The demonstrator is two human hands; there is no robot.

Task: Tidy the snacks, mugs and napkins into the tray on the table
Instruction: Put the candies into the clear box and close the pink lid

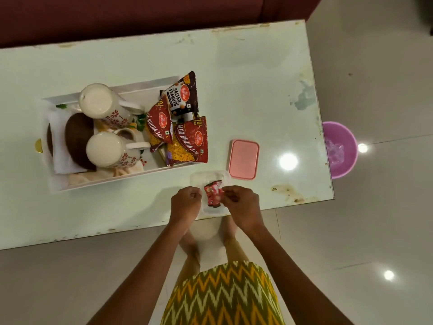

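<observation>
A white tray (112, 181) on the table holds two upturned floral mugs (100, 103) (106, 150), white napkins (62, 160), a salted peanuts packet (181, 96) and two red sev packets (191, 141). Near the table's front edge lies a clear plastic box (199, 178). Above it, my right hand (239, 205) pinches a small red snack wrapper (212, 193). My left hand (186, 202) is curled at the wrapper's left side; whether it touches the wrapper I cannot tell.
A pink lid (243, 159) lies on the table right of the clear box. A purple bucket (339, 150) stands on the floor past the table's right end. A maroon sofa (140, 12) runs along the far side. My feet are under the front edge.
</observation>
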